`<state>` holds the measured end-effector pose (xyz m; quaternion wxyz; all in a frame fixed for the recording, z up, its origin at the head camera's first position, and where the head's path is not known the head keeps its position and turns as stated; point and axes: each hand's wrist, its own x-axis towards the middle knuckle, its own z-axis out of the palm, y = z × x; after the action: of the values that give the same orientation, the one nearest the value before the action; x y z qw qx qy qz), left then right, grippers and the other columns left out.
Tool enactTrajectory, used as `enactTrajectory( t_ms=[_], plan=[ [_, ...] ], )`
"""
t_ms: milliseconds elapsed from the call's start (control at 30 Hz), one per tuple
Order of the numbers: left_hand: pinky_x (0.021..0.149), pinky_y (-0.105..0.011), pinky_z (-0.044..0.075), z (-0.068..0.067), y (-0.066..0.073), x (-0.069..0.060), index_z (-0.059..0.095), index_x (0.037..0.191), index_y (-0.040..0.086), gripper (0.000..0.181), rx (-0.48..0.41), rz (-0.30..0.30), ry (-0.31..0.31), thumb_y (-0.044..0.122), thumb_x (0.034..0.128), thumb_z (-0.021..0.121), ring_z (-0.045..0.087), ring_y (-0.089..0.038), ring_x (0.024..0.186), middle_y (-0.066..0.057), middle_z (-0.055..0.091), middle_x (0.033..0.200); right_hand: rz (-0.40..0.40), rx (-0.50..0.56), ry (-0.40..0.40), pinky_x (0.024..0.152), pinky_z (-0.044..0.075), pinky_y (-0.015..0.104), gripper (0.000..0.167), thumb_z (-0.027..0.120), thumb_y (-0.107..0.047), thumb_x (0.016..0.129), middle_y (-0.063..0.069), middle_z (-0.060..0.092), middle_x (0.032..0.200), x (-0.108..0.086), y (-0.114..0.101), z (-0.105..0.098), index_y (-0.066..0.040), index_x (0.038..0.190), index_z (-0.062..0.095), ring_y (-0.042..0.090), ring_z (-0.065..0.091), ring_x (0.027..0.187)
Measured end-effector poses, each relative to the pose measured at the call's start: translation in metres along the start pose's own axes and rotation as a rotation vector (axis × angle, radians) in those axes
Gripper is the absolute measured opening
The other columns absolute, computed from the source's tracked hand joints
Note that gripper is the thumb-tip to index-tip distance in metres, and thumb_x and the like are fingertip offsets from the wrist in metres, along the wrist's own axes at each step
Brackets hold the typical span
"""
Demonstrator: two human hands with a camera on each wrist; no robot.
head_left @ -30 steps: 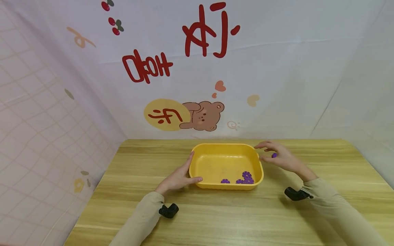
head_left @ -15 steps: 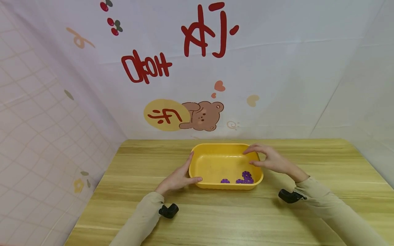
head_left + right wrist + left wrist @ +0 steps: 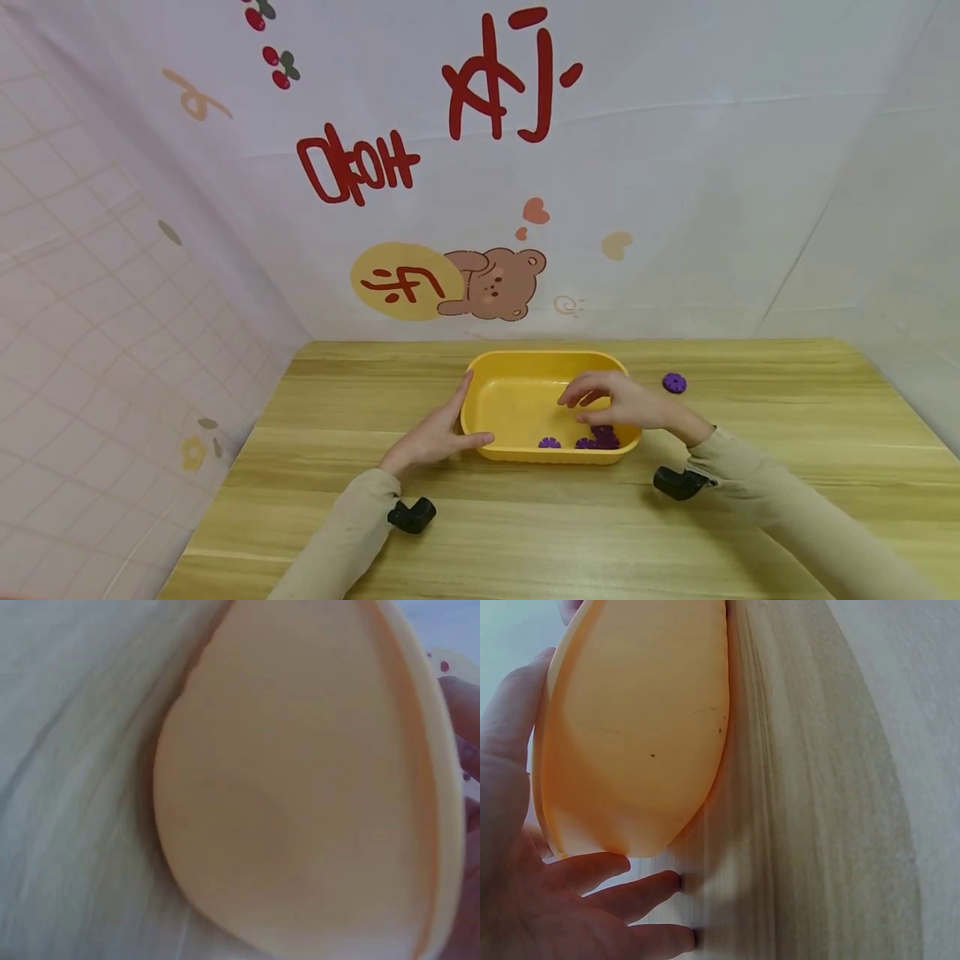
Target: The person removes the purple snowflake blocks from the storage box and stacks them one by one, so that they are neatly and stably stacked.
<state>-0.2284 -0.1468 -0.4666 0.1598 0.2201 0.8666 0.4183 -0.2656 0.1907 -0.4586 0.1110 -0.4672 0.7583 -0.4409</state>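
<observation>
A yellow plastic basin [image 3: 517, 408] stands on the wooden table. At its left end my left hand [image 3: 429, 435] holds it, thumb over the near rim and fingers along the outside; the left wrist view shows fingertips [image 3: 615, 862] against its wall. Over the right part of the basin reaches my right hand [image 3: 618, 402], its fingers loosely bent, with nothing visible between them. Below it several purple snowflake discs [image 3: 606, 438] lie along the near side, partly covered by the hand. Another purple snowflake disc [image 3: 675, 382] lies on the table, right of the basin.
The wooden tabletop [image 3: 540, 533] runs back to a white cloth wall [image 3: 675, 167] with red characters and a printed bear [image 3: 498, 283]. A black wrist camera [image 3: 411, 515] is worn on the left sleeve and another black camera [image 3: 678, 483] on the right one.
From the basin's right side, my right hand has moved left and nearer, over the inside. The disc on the table, earlier mostly behind that hand, is now fully visible. My left hand stays put.
</observation>
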Motion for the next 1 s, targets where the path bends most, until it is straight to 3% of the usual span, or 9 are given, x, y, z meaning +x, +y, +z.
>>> enactTrajectory(
  t_ms=[167, 433, 767, 1000],
  plan=[
    [0.113, -0.050, 0.018, 0.000, 0.000, -0.001, -0.003, 0.156, 0.014, 0.105, -0.001, -0.001, 0.003, 0.040, 0.0873, 0.072, 0.019, -0.034, 0.142, -0.017, 0.011, 0.159, 0.021, 0.077, -0.114, 0.082, 0.054, 0.043, 0.022, 0.067, 0.001, 0.089, 0.021, 0.063, 0.106, 0.011, 0.000, 0.011, 0.006, 0.110, 0.065, 0.037, 0.062, 0.094],
    [0.114, -0.048, 0.017, 0.000, 0.000, 0.000, -0.003, 0.156, 0.014, 0.106, -0.009, 0.000, 0.008, 0.039, 0.0869, 0.072, 0.020, -0.032, 0.142, -0.015, 0.011, 0.159, 0.140, 0.072, -0.228, 0.082, 0.054, 0.032, 0.026, 0.067, 0.002, 0.087, 0.010, 0.066, 0.109, 0.021, 0.006, 0.023, -0.002, 0.113, 0.069, 0.026, 0.063, 0.093],
    [0.114, -0.046, 0.017, 0.003, -0.001, 0.001, -0.004, 0.156, 0.015, 0.107, -0.008, -0.001, 0.001, 0.042, 0.0865, 0.072, 0.019, -0.029, 0.143, -0.012, 0.009, 0.159, 0.037, 0.077, -0.288, 0.071, 0.046, 0.024, 0.023, 0.071, -0.001, 0.085, 0.013, 0.064, 0.109, 0.028, 0.019, 0.032, -0.003, 0.108, 0.071, 0.028, 0.054, 0.086],
    [0.114, -0.047, 0.018, 0.002, -0.002, 0.001, -0.004, 0.156, 0.014, 0.106, -0.013, 0.010, 0.009, 0.042, 0.0869, 0.072, 0.020, -0.031, 0.142, -0.013, 0.010, 0.159, 0.081, 0.044, -0.298, 0.076, 0.044, 0.027, 0.020, 0.073, -0.008, 0.086, 0.007, 0.061, 0.112, 0.030, 0.020, 0.036, -0.009, 0.106, 0.073, 0.022, 0.052, 0.097]
  ],
)
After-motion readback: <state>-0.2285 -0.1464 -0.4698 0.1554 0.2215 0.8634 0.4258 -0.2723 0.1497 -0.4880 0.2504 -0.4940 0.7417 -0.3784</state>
